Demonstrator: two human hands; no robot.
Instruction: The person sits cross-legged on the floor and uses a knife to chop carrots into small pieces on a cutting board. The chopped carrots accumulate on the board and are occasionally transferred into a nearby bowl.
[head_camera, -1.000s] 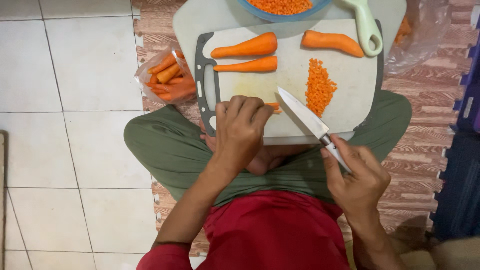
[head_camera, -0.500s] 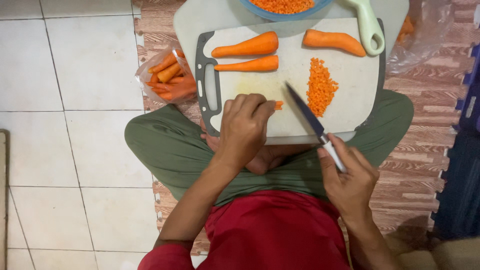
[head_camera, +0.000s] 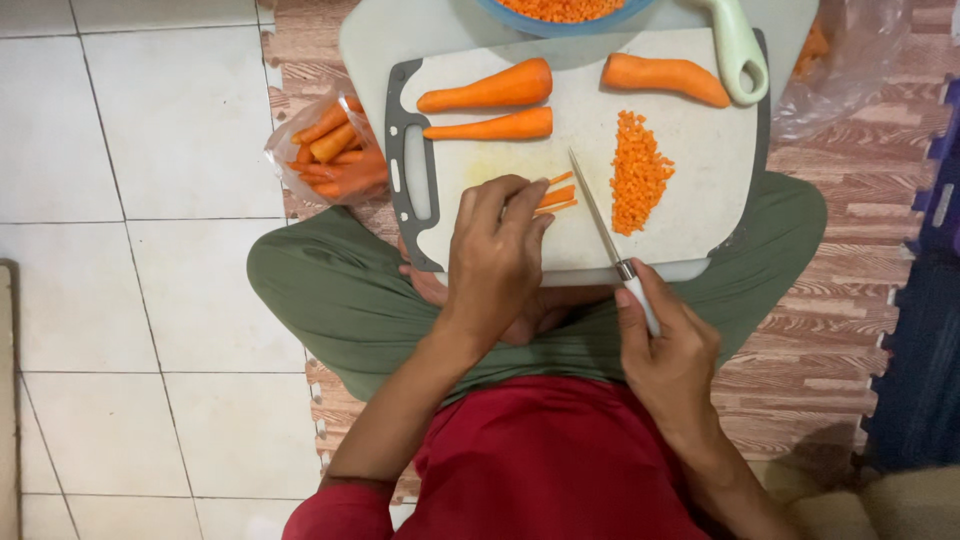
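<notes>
Orange carrot strips (head_camera: 555, 195) lie near the middle of the white cutting board (head_camera: 690, 245), pinned under the left hand (head_camera: 495, 255), whose fingers curl down onto them. The right hand (head_camera: 668, 355), at the board's near edge, grips the knife (head_camera: 600, 225); its tip seems to touch the board beside the diced carrot pile (head_camera: 640, 172).

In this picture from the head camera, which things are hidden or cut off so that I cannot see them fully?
- Carrot strips: most of them lie under the left hand.
- Knife handle: wrapped by the right hand.
- Blue bowl of diced carrot: cut off by the top edge.
- Bag of carrots: the wrinkled plastic blurs the count.
- Clear plastic bag, top right: contents too unclear.
</notes>
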